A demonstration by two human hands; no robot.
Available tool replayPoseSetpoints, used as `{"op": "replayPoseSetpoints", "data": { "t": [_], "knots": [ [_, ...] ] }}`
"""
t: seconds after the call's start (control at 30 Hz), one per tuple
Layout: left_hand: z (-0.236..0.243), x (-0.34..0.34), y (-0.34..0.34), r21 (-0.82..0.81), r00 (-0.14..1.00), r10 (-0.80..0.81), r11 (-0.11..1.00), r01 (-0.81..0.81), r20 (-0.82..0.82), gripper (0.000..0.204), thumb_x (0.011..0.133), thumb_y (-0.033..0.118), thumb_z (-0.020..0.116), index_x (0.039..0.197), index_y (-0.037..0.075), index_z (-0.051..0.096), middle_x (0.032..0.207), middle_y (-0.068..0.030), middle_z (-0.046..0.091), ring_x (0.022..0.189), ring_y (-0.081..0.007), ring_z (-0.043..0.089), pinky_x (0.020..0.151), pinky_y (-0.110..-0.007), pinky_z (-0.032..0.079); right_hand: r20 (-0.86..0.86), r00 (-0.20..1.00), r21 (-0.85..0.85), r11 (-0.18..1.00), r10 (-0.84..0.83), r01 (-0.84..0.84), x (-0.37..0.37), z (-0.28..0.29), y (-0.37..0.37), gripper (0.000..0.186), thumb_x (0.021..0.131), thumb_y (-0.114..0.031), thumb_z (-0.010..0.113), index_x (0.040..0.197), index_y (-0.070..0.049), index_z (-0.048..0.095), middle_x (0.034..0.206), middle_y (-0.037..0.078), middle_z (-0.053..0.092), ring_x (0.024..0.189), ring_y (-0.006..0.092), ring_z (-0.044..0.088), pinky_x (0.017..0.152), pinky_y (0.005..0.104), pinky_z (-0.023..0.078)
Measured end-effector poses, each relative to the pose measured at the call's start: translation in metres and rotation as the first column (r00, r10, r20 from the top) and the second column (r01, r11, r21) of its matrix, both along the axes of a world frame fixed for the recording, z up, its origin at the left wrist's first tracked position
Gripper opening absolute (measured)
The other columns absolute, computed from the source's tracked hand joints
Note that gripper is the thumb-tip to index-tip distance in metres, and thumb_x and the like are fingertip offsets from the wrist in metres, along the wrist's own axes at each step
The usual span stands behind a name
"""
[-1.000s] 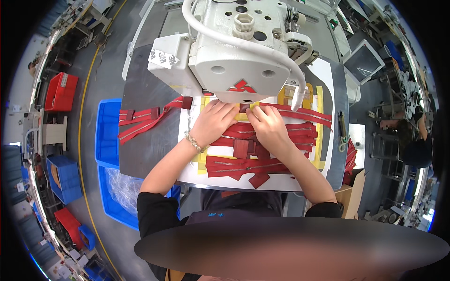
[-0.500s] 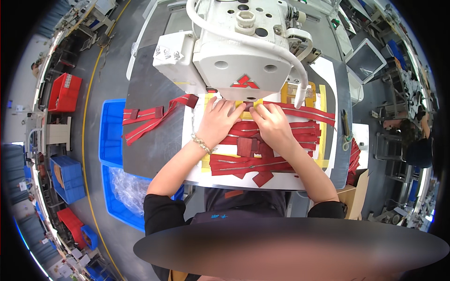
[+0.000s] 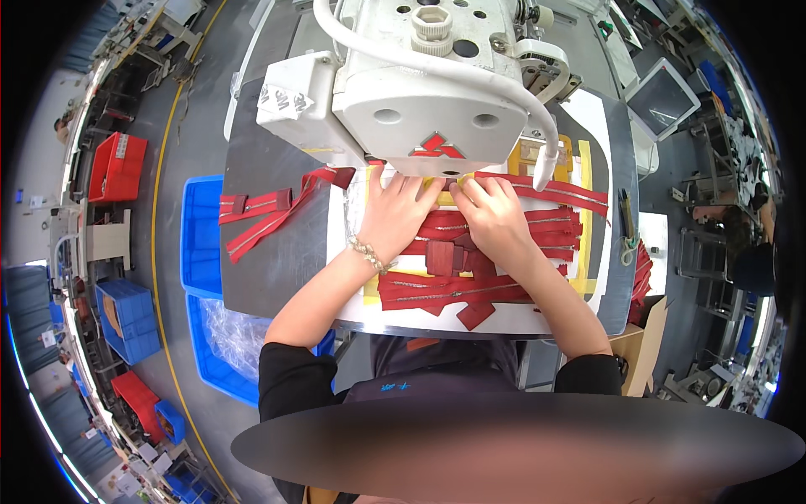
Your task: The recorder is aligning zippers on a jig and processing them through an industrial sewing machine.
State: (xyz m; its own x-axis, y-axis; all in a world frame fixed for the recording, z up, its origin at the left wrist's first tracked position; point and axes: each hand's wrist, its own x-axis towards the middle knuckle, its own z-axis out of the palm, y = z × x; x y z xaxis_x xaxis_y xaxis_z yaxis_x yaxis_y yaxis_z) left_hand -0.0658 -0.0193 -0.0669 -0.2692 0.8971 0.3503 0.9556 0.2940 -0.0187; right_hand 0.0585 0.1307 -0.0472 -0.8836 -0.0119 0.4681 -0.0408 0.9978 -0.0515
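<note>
A white sewing machine head (image 3: 432, 109) hangs over a work board (image 3: 340, 227) with yellow tape. My left hand (image 3: 395, 214) lies beneath it with fingers spread, fingertips resting beside a small dark-red piece. My right hand (image 3: 495, 218) has bent fingers pressed on that piece at the end of a red zipper strip (image 3: 571, 196); their exact grip is partly hidden. More red zippers with square tabs (image 3: 453, 292) lie below and between my hands. Other loose red zipper strips (image 3: 260, 239) lie on the metal table at the left.
Blue bins (image 3: 201, 235), one holding clear plastic (image 3: 235, 332), stand left of the table. At the right are scissors (image 3: 626, 248), a pile of red zippers (image 3: 644, 273), a cardboard box (image 3: 646, 344) and a screen (image 3: 662, 97). A co-worker (image 3: 751, 265) is at the far right.
My hands have moved slightly up in the view, with the left fingers now stretched farther under the machine head. The zippers stay in place; the whole view has shifted a little.
</note>
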Motion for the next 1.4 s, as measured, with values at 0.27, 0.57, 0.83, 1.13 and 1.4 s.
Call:
{"op": "replayPoseSetpoints", "data": {
  "t": [0.27,0.57,0.83,1.13,1.4],
  "knots": [
    [0.003,0.0,-0.001,0.047,0.997,-0.029,0.999,0.025,0.077,0.032,0.083,0.025,0.062,0.114,0.017,0.061,0.099,0.0009,0.057,0.096,-0.0171,0.055,0.098,-0.056,0.031,-0.016,1.0,-0.031,0.999,0.014,-0.015,0.0,-0.002,0.0,0.028,0.071,-0.007,0.059,0.098,-0.001,0.065,0.086,0.004,0.056,0.082,0.0195,0.056,0.077,0.0311,0.045],
    [0.0,0.0,0.0,0.023,0.999,0.002,1.0,-0.003,0.036,0.04,0.077,0.028,0.068,0.117,0.023,0.06,0.099,0.0048,0.058,0.104,-0.0146,0.053,0.1,-0.051,0.026,-0.006,1.0,-0.037,0.999,0.01,-0.011,-0.001,0.001,0.0,0.026,0.07,-0.007,0.059,0.095,-0.001,0.065,0.086,0.005,0.056,0.081,0.0203,0.056,0.076,0.0312,0.046],
    [0.002,0.0,0.001,0.047,1.0,0.005,0.999,-0.005,0.016,0.041,0.077,0.029,0.069,0.116,0.023,0.061,0.098,0.0049,0.057,0.105,-0.0149,0.052,0.098,-0.051,0.028,-0.015,1.0,-0.063,0.998,0.026,-0.027,-0.002,-0.002,0.001,0.025,0.071,-0.006,0.059,0.095,-0.001,0.065,0.086,0.005,0.056,0.081,0.0212,0.056,0.077,0.0319,0.046],
    [-0.002,0.001,0.001,0.027,1.0,0.006,1.0,-0.006,0.024,0.043,0.077,0.028,0.069,0.118,0.023,0.06,0.1,0.0038,0.056,0.104,-0.0165,0.052,0.098,-0.051,0.029,0.015,0.999,-0.063,0.998,0.031,-0.03,0.003,-0.001,0.002,0.027,0.071,-0.005,0.058,0.098,-0.001,0.062,0.089,0.006,0.057,0.086,0.0216,0.057,0.08,0.0324,0.046],
    [0.011,-0.008,-0.003,0.002,0.999,-0.027,1.0,0.027,0.027,0.041,0.079,0.025,0.067,0.119,0.022,0.059,0.103,0.0012,0.057,0.104,-0.0185,0.052,0.096,-0.05,0.033,0.036,0.993,-0.17,0.98,0.114,-0.106,0.013,0.001,0.01,0.025,0.072,-0.001,0.059,0.097,-0.001,0.057,0.111,0.013,0.061,0.104,0.0278,0.058,0.092,0.0393,0.045]
  ]
}}
